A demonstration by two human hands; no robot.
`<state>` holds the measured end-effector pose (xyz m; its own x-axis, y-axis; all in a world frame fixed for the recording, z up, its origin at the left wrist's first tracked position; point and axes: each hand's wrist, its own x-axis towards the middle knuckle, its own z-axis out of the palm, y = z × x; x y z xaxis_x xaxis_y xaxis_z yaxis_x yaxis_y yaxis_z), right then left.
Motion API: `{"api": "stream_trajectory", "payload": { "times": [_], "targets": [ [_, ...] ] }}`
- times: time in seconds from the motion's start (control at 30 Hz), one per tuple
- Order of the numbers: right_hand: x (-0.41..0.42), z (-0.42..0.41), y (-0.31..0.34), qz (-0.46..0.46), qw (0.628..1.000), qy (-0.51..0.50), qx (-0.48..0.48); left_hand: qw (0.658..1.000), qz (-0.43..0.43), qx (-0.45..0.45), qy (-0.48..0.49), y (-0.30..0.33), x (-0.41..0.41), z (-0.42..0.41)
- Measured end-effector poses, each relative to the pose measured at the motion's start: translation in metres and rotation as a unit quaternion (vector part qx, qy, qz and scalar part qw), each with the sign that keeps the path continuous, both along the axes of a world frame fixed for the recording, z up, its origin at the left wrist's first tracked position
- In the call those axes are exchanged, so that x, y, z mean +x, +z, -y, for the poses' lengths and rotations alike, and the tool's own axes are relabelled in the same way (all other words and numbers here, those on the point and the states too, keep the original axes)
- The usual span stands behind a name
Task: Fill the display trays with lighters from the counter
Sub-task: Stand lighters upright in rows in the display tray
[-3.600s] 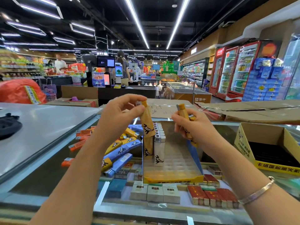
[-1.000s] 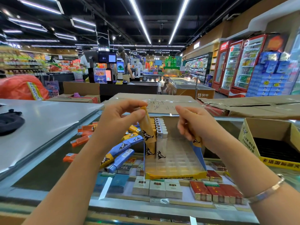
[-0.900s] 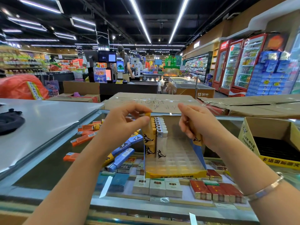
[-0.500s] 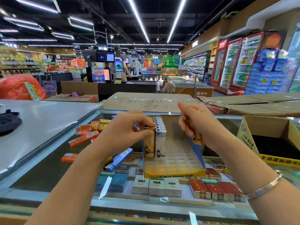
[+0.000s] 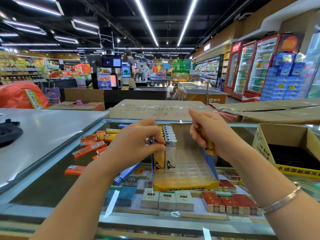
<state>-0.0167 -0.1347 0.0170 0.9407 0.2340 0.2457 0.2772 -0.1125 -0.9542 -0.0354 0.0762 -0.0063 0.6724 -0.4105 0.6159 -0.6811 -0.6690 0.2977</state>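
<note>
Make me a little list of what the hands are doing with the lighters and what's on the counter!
left hand: pinches the top of a yellow lighter standing at the front of the tray's left row
right hand: holds more yellow lighters above the tray
display tray: clear, with a yellow front edge; two rows filled, one yellow and one white; the rest unfilled
loose lighters: orange, yellow and blue ones lying flat on the glass counter, left of the tray
cardboard box: open, at the right
</note>
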Motion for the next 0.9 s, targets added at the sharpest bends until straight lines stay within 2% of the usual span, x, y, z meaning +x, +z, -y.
{"api": "stream_trajectory", "payload": {
  "times": [0.17, 0.3, 0.4, 0.5, 0.57, 0.77, 0.9],
  "targets": [
    [0.003, 0.003, -0.001, -0.009, 1.0, 0.008, 0.002, 0.999, -0.028, 0.0, 0.021, 0.001, 0.0, -0.005],
    [0.003, 0.005, -0.002, -0.034, 0.997, 0.067, 0.003, 0.997, -0.059, -0.04, 0.011, 0.001, 0.0, -0.005],
    [0.001, 0.006, -0.002, -0.033, 0.994, 0.101, -0.034, 0.995, -0.049, -0.089, 0.005, 0.002, 0.001, -0.003],
    [0.002, 0.008, -0.003, -0.01, 0.989, 0.096, -0.113, 0.991, -0.026, -0.132, -0.003, 0.002, -0.001, 0.001],
    [0.002, 0.01, -0.003, 0.002, 0.986, 0.103, -0.129, 0.989, -0.008, -0.145, -0.009, 0.002, -0.002, 0.004],
    [-0.009, 0.011, 0.007, 0.01, 0.977, 0.206, -0.049, 0.986, -0.001, -0.156, -0.051, 0.004, -0.005, 0.006],
    [-0.017, 0.01, 0.01, -0.011, 0.96, 0.276, -0.044, 0.983, -0.02, -0.162, -0.084, 0.005, -0.007, 0.009]
  ]
}}
